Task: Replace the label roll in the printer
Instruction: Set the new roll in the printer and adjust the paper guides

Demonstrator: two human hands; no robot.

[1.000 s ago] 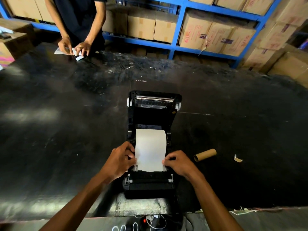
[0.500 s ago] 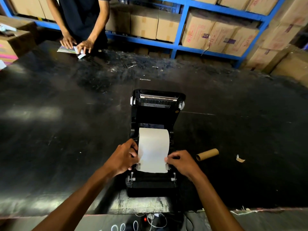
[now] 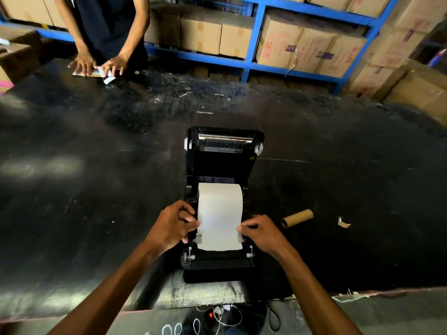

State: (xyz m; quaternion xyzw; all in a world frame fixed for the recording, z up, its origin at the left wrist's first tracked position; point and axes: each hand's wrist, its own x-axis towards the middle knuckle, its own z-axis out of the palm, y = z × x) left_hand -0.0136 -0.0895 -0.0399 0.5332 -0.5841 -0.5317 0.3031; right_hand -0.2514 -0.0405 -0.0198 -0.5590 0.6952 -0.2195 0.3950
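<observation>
- A black, scuffed tabletop point(image 3: 84, 189) fills most of the view, with white specks and scratches toward 12 o'clock.
- Behind it, from 11 to 2 o'clock, blue shelving point(image 3: 256, 32) holds cardboard boxes point(image 3: 312, 49); more boxes are stacked at 2 o'clock.
- At 11 o'clock a second person point(image 3: 106, 27) presses both hands on papers point(image 3: 94, 73) lying on the tabletop.
- The printer point(image 3: 219, 269) sits at centre, its lid point(image 3: 223, 153) swung up and open toward 12 o'clock.
- Inside the open bay lies the white label roll point(image 3: 220, 209), its free end drawn toward 6 o'clock between the side guides.
- The left hand point(image 3: 170, 226) has fingers pinched on the paper's left edge; the right hand point(image 3: 262, 234) has fingers pinched on its right edge.
- At 3 o'clock of the printer an empty cardboard tube point(image 3: 297, 218) lies on the tabletop, a paper scrap point(image 3: 343, 223) farther out.
- At 6 o'clock, below the tabletop's edge, cables point(image 3: 225, 315) tangle.
</observation>
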